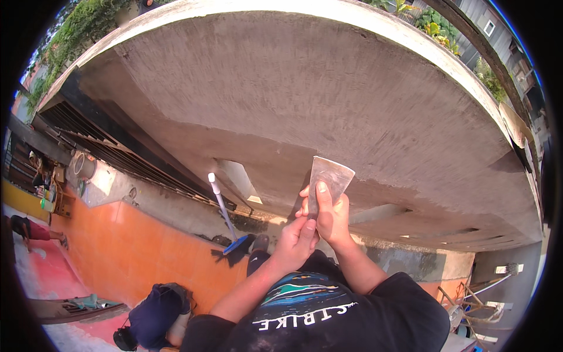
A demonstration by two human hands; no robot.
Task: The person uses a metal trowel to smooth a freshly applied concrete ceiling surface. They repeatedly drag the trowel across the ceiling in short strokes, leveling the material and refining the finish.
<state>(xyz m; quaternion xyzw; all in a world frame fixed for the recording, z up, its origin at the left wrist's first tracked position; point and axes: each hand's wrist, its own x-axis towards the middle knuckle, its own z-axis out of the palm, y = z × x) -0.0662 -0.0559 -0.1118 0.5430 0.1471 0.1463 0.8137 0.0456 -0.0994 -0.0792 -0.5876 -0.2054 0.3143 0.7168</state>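
Note:
Both of my hands are closed on a metal scraper (331,172) with a wide flat blade, held upright in front of a grey plastered wall (281,76). My right hand (333,217) grips it high, thumb lying on the face of the blade. My left hand (299,240) is lower, its fingers wrapped at the bottom end, which is hidden. Whether the blade touches the wall I cannot tell. Below and left of the scraper, a broom (234,246) with a blue head and pale pole leans by the wall's foot.
Orange floor (132,240) lies at left, a person's red-clad leg (41,232) at its far edge. A dark blue bundle (153,317), possibly a bag, sits bottom left. Dark metal bars (105,141) run along the wall's left. Wooden clutter (469,302) stands bottom right.

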